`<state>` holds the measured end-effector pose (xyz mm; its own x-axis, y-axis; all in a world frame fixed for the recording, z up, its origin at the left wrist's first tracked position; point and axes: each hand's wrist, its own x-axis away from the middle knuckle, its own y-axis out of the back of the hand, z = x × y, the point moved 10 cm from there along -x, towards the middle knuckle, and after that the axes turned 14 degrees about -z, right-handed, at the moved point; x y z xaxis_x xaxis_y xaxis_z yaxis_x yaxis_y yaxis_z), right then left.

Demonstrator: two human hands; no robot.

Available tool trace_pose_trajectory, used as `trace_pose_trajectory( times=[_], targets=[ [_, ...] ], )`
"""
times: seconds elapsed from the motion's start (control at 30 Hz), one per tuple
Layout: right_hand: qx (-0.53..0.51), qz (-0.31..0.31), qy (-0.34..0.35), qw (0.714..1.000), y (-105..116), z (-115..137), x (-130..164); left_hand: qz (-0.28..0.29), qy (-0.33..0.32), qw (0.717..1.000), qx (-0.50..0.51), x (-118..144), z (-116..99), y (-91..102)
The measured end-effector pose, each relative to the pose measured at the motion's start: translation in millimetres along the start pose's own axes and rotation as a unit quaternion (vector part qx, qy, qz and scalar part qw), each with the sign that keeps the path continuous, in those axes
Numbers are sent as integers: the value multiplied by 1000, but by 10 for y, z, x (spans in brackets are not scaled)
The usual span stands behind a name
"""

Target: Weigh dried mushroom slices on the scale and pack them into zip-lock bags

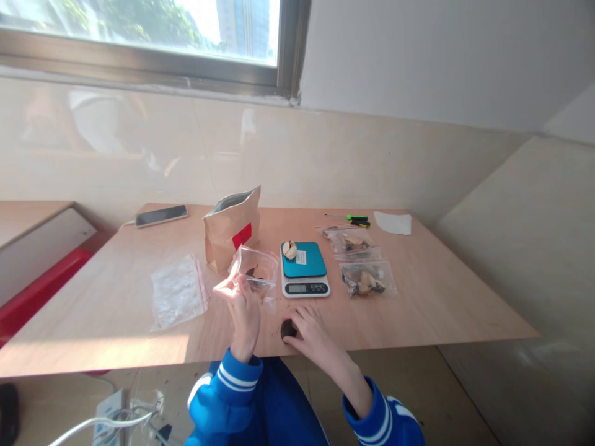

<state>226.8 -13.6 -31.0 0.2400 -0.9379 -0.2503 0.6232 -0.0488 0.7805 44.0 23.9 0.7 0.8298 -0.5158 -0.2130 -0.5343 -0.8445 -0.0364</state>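
- Head view: a digital scale [315, 265] sits on the worktop [432, 310] and serves as reference; its display faces the wearer, presumably for easy reading.
- Left hand [245, 310], left of the scale: fingers drawn together in a pinch on a small clear bag [268, 263]. The grip appears to be on the bag's near-left side, likely to keep it raised and its mouth accessible. A dark piece [251, 271] shows inside.
- Right hand [313, 334], on the near side of the scale: partly curled, thumb and fingers about a dark round object [287, 331]. Whether the object bears on the worktop cannot be determined.
- One pale shell-like item [289, 249] rests on the scale's platform, towards its far-left corner, leaving the display uncovered.
- Paper bag [223, 238], left of and beyond the scale: standing upright, top gaping, probably so its contents can be reached.
- Flat plastic bags [176, 297], farther left of the scale: lying together, judged to be within the left hand's reach.
- Filled clear bags [389, 282], right of the scale: laid one beyond the other, apparently to keep them separate.
- Screwdrivers [357, 218], right of and beyond the scale: set aside, untouched.
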Motion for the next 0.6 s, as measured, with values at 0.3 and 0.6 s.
trace_pose_trajectory(
  times=[0.3,0.6],
  targets=[
    [-168,-181,-41,968,709,-78,-392,34,-23,999,-9,59,-26,11],
    [-98,-248,62,962,1190,357,-1103,105,-52,991,56,219,-228,-131]
  ],
)
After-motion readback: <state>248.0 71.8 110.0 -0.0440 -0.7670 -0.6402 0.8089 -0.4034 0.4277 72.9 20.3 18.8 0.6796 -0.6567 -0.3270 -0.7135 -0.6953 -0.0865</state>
